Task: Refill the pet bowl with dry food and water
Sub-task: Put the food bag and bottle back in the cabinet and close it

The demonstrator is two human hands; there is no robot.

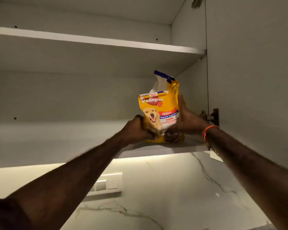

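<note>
A yellow bag of dry dog food (163, 107), its top torn open and folded, stands upright at the right end of the lower shelf (56, 146) of an open wall cabinet. My left hand (136, 128) grips the bag's lower left corner. My right hand (186, 117), with an orange band at the wrist, is pressed flat against the bag's right side. Both arms reach up from below. No pet bowl is in view.
The upper shelf (93, 39) runs across above the bag. The open cabinet door (249, 80) hangs at the right on a metal hinge (213, 117). Below the cabinet is a lit marble wall (173, 188) with a switch plate (106, 184).
</note>
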